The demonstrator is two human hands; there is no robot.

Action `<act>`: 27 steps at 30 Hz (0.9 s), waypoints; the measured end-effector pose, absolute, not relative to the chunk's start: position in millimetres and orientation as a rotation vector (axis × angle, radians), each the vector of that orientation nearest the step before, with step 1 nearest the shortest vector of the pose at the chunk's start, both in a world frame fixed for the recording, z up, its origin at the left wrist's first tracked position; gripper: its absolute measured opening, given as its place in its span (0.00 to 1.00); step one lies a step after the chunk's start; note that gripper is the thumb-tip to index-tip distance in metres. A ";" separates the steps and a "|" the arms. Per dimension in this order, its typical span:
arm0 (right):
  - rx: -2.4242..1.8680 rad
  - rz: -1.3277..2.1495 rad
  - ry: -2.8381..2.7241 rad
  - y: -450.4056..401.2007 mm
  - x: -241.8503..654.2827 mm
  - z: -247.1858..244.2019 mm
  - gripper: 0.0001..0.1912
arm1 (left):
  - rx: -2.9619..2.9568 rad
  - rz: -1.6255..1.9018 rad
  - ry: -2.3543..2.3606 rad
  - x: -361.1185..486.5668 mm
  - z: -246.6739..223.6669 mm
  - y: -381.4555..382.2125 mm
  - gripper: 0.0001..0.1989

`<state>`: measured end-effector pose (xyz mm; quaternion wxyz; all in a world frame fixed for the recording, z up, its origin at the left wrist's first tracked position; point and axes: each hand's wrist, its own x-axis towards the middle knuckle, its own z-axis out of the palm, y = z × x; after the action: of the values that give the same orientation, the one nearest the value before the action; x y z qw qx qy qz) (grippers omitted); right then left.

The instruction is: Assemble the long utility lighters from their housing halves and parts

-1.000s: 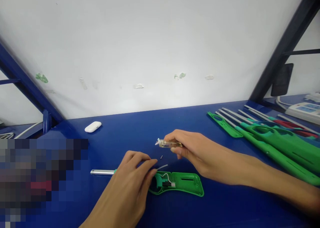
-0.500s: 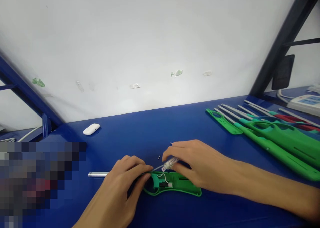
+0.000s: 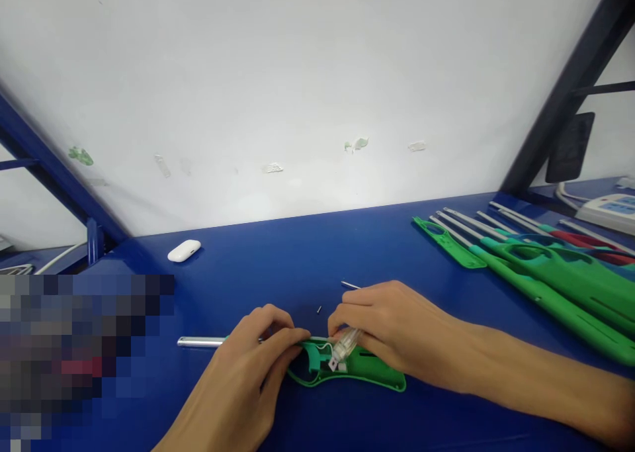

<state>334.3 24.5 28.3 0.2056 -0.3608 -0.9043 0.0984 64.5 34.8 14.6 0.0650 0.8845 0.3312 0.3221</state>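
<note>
A green half-shell of a long-nosed gas lighter (image 3: pixel 381 370) lies open on the blue table, its metal barrel (image 3: pixel 201 341) pointing left. Inside it sit a teal trigger (image 3: pixel 313 359) and a thin white wire or tube. Pinching the neck of the shell, my left hand (image 3: pixel 258 359) hides that stretch under its fingers. My right hand (image 3: pixel 391 323) is closed on a clear plastic fuel tank (image 3: pixel 346 347), tilted over the middle of the shell. A small screw (image 3: pixel 319 310) lies just behind the shell, and a thin metal rod (image 3: pixel 350 284) shows behind my right hand.
Several assembled lighters (image 3: pixel 555 273) with green, red and blue handles lie at the right. Beside them is a loose green shell half (image 3: pixel 451 243). A white earphone case (image 3: pixel 184 251) rests at the back left. A white wall (image 3: pixel 297 94) borders the table behind.
My right hand has lowered the fuel tank from above the shell's back edge into the shell's middle, covering the black part there. My left hand stays at the neck.
</note>
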 end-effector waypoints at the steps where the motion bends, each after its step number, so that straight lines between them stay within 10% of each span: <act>1: -0.989 0.255 -2.536 24.8 334.5 28.0 0.11 | 2.680 0.985 0.988 64.4 14.0 35.2 0.15; 27: -0.795 -0.138 -2.685 19.4 337.0 33.7 0.18 | 2.620 0.976 1.043 68.2 23.7 32.8 0.15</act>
<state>337.0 19.4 33.7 0.1685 -0.2794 -0.9440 -0.0485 68.2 32.8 23.7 0.0788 0.8753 0.3484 0.3261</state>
